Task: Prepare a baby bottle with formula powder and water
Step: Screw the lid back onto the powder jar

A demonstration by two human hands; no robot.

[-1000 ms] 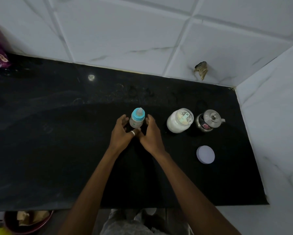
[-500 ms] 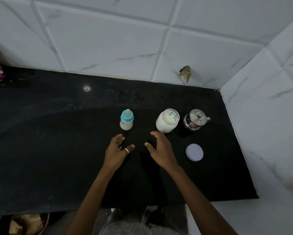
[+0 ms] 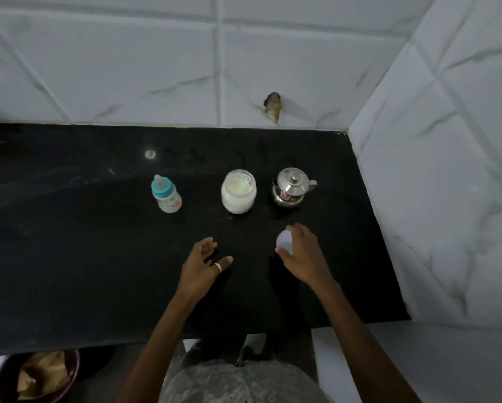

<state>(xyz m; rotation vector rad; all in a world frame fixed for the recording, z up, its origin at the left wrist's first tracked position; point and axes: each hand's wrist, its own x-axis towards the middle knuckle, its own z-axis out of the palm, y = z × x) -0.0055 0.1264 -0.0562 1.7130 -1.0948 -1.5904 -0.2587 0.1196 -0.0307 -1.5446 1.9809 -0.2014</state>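
Both hands reach out over a polished black stone counter [image 3: 69, 257] whose surface is glossy enough to mirror a ceiling light. The left hand [image 3: 202, 264] hovers loosely open, fingers spread and slightly curled, holding nothing; a pale metal ring [image 3: 219, 267] circles its thumb. The right hand [image 3: 302, 254] lies over a flat, round, white lid [image 3: 284, 242], thumb at the near edge and fingers arched across the far edge; whether it actually grips the disc or only touches it cannot be told.

Behind the hands three containers stand upright in a row, well apart from each other. On the left is the baby bottle [image 3: 166, 197]: a short, rounded, translucent plastic body with small coloured prints, a turquoise screw collar and a clear teat on top. In the middle is an open, squat jar [image 3: 238, 194] of clear material, filled nearly to its wide mouth with fine white powder; a pale scoop handle shows on the powder. On the right is a small, shiny steel pot [image 3: 291, 186] with a domed lid, a knob, a side handle and a red label on its belly.

Glossy white marble-veined tiles [image 3: 156, 68] cover the walls behind and to the right. Below the counter's near edge, at the lower left, sits a dark red bowl [image 3: 37, 376] with crumpled brown scraps in it.
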